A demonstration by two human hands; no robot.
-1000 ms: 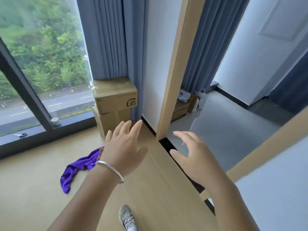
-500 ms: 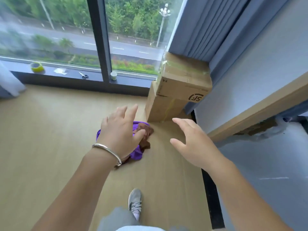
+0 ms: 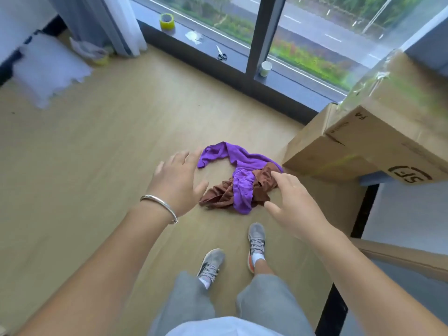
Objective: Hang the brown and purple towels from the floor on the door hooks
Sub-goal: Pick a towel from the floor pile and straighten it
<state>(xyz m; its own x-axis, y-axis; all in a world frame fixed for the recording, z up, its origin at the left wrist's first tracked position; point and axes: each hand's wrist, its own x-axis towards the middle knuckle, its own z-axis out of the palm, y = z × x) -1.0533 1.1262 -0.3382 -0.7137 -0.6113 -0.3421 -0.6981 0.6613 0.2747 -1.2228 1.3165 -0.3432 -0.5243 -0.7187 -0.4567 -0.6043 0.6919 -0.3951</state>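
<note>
Towels on the floor, dead centre: purple towel (image 3: 238,167) and brown towel (image 3: 224,194) crumpled together in one heap on the pale wood floor (image 3: 97,166). Purple draped across the brown, one long purple tail curling away toward the window; brown bunched beneath and poking out at both sides of the heap. Just beside the pile, to its right, stacked cardboard boxes (image 3: 363,146), the top one printed with a round logo.

Left hand (image 3: 178,184) out over the floor, left of the heap, fingers spread and straight, thumb angled toward the brown cloth, holding nothing, near the towels but apart from them. Silver bracelet (image 3: 158,206) on that wrist.

Right hand (image 3: 294,204) reaching in from the other side, fingers loosely extended, thumb apart, nothing gripped; fingertips in front of the brown fold at the right of the pile. Contact with the cloth: cannot tell from this angle.

Below the hands, two grey sneakers (image 3: 256,241) planted on the wood, grey trousers above them.

Along the dark window sill (image 3: 286,90): roll of yellow tape (image 3: 167,21), scissors (image 3: 221,54), small cup (image 3: 266,68). Grey curtain (image 3: 97,18) hanging at the upper left, blurred white shape below it.
</note>
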